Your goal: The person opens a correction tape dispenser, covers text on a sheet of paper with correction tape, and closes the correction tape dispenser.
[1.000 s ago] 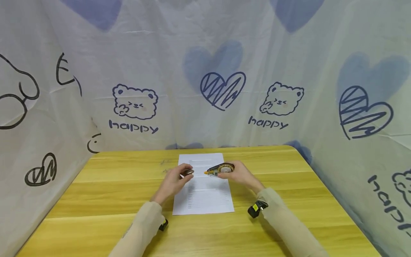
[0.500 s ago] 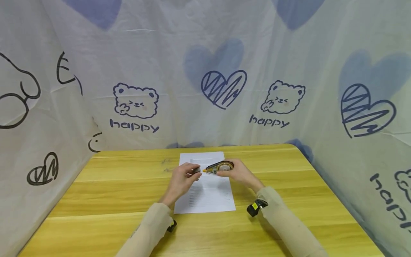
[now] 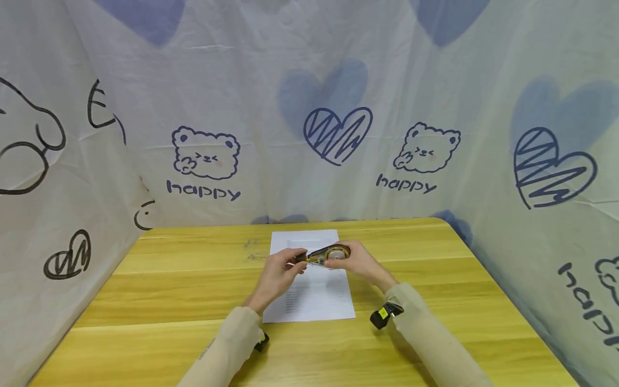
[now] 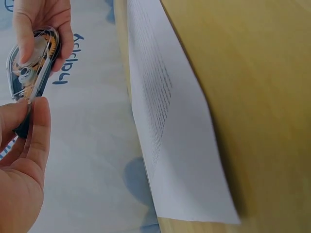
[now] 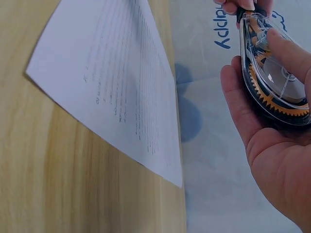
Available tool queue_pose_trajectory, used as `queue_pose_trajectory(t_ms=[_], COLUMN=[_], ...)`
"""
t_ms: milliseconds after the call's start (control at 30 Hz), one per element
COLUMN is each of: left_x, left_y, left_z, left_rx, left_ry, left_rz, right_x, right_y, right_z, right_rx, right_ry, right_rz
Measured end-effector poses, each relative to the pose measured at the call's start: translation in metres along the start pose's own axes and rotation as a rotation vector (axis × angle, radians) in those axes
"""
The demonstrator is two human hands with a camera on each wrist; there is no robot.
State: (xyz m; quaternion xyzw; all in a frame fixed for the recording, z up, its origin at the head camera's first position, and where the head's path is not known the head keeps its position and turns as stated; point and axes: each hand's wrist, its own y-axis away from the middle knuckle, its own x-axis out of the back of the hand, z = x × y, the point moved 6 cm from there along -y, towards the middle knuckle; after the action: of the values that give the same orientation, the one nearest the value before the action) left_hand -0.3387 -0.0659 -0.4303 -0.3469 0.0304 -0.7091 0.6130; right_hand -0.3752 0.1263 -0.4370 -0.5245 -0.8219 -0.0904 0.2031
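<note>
A correction tape dispenser (image 3: 333,253), clear with orange gears inside, is gripped at its rounded body by my right hand (image 3: 360,263). In the right wrist view the thumb lies along the clear side of the correction tape (image 5: 274,80). My left hand (image 3: 278,275) pinches the dark cap (image 4: 23,127) between thumb and fingers, and the cap sits over the dispenser's narrow tip. Both hands are held above a printed sheet of paper (image 3: 309,301), which lies flat on the table and shows lines of text.
The yellow wood-grain table (image 3: 159,279) extends to both sides of the paper. A pale curtain (image 3: 271,177) with hearts and bear drawings hangs behind and along both sides. Faint dark marks (image 3: 251,244) show on the table left of the paper.
My left hand has moved right with the cap, closing the gap to the correction tape's orange tip, which the cap now covers. The right hand has stayed nearly still.
</note>
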Motion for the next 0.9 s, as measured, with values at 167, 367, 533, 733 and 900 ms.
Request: queue_pose_trajectory(t_ms=[167, 367, 533, 733, 900], left_x=[-0.001, 0.0, -0.002, -0.005, -0.007], left_y=[0.0, 0.001, 0.001, 0.001, 0.002], left_z=[-0.003, -0.006, -0.007, -0.009, -0.01], left_rx=[0.035, 0.063, 0.087, 0.095, 0.11], left_ry=[0.064, 0.113, 0.105, 0.111, 0.109], left_rz=[-0.028, -0.051, -0.068, -0.082, -0.087], right_x=[-0.003, -0.006, -0.007, -0.009, -0.011], right_y=[0.0, -0.002, 0.0, -0.001, -0.001], right_z=[-0.004, 0.0, -0.001, 0.002, 0.005], right_rx=[0.013, 0.03, 0.026, 0.025, 0.021], right_ry=[-0.03, -0.05, -0.033, -0.019, -0.025], right_rz=[-0.015, -0.019, -0.024, -0.015, -0.004])
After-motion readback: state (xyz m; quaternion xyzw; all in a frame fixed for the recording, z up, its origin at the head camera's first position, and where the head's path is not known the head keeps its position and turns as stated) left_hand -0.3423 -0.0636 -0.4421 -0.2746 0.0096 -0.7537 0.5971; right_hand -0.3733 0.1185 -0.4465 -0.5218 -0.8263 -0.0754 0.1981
